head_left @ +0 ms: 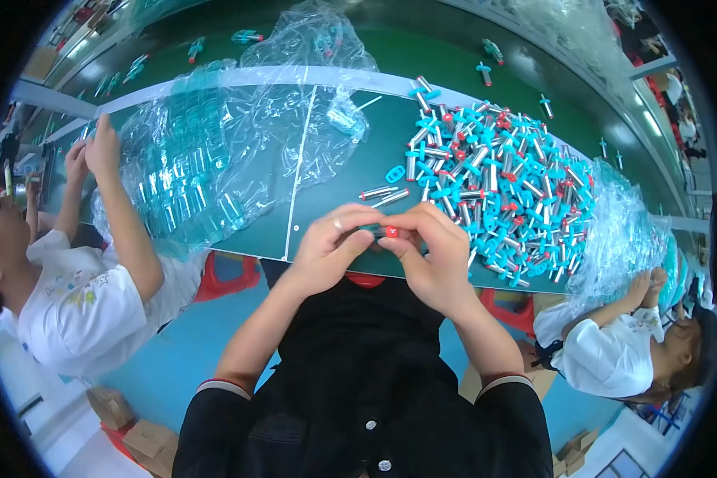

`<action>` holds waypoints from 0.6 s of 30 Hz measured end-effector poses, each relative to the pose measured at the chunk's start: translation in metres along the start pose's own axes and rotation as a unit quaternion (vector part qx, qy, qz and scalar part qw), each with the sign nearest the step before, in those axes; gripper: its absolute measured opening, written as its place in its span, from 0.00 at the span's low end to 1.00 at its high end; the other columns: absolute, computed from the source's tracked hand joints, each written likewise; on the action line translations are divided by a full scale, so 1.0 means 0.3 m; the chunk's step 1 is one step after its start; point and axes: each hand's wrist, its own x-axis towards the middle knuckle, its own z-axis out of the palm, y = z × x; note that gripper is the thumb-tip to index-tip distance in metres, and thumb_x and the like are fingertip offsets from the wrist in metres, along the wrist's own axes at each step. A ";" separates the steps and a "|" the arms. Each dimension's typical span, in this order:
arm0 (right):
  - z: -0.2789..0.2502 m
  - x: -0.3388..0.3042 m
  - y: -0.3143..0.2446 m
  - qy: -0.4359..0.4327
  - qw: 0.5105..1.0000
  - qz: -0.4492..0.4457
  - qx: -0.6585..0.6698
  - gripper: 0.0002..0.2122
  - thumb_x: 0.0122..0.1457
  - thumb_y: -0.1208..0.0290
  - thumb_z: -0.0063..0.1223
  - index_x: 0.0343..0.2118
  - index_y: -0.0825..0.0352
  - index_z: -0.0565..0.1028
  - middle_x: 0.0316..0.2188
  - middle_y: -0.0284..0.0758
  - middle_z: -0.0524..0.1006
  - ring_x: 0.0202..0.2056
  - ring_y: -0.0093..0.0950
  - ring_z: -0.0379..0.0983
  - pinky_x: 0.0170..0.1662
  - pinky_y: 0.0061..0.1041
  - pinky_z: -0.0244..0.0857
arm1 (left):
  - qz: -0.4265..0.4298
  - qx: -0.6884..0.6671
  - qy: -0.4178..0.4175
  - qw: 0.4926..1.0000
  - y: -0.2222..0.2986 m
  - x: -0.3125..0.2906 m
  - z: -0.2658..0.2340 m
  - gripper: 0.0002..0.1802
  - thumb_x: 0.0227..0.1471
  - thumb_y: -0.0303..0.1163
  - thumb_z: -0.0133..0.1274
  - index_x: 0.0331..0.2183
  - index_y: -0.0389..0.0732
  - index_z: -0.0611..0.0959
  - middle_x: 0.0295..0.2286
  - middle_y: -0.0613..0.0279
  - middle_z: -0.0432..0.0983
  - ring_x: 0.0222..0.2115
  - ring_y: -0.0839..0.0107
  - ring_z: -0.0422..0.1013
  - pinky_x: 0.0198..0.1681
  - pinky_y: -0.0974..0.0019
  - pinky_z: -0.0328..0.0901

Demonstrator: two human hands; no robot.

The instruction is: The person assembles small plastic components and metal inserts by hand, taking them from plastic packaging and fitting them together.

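Note:
My left hand (331, 247), a ring on one finger, and my right hand (434, 259) meet over the front edge of the green table. Their fingertips are closed around a small part with a round red end (391, 232); the fingers cover most of it. Two silver tubes with red ends (390, 197) lie just beyond my hands. To the right spreads a big heap of silver tubes with teal cross-shaped pieces and red ends (494, 183). A loose teal oval piece (394, 174) lies at the heap's left side.
Clear plastic bags with teal-tinted tubes (191, 159) cover the table's left part. Another clear bag (625, 231) lies right of the heap. Behind a pale rail runs a green belt (422, 48) with scattered parts. One person sits on each side, near red stools (229, 275).

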 end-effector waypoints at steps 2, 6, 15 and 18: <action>-0.046 0.041 0.043 0.001 0.999 0.025 -0.024 0.08 0.52 0.81 0.63 0.36 0.69 0.79 0.26 0.33 0.74 0.27 0.22 0.72 0.30 0.19 0.66 | 0.024 0.332 0.046 0.942 0.105 0.019 -0.055 0.25 0.52 0.34 0.63 0.50 0.36 0.78 0.46 0.47 0.73 0.46 0.54 0.71 0.50 0.56 0.67; -0.088 0.323 0.115 0.134 0.984 -0.016 -0.118 0.05 0.51 0.73 0.61 0.32 0.65 0.80 0.28 0.38 0.78 0.30 0.34 0.77 0.34 0.32 0.71 | -0.061 0.630 0.223 0.742 0.139 -0.103 -0.331 0.26 0.43 0.30 0.68 0.45 0.36 0.78 0.39 0.48 0.69 0.41 0.49 0.68 0.46 0.52 0.65; 0.187 0.660 0.302 0.160 0.893 -0.057 -0.416 0.06 0.45 0.75 0.53 0.28 0.69 0.76 0.29 0.46 0.77 0.34 0.43 0.76 0.37 0.40 0.69 | -0.196 0.607 0.193 0.746 0.082 -0.122 -0.410 0.26 0.38 0.32 0.71 0.37 0.32 0.76 0.37 0.46 0.68 0.41 0.48 0.67 0.45 0.52 0.64; 0.523 0.436 0.305 0.034 0.967 -0.205 -0.151 0.11 0.53 0.73 0.54 0.40 0.68 0.78 0.45 0.50 0.76 0.50 0.45 0.73 0.53 0.44 0.67 | -0.165 0.605 0.202 0.752 0.072 -0.094 -0.385 0.23 0.38 0.33 0.72 0.33 0.33 0.77 0.38 0.46 0.68 0.40 0.49 0.66 0.45 0.52 0.64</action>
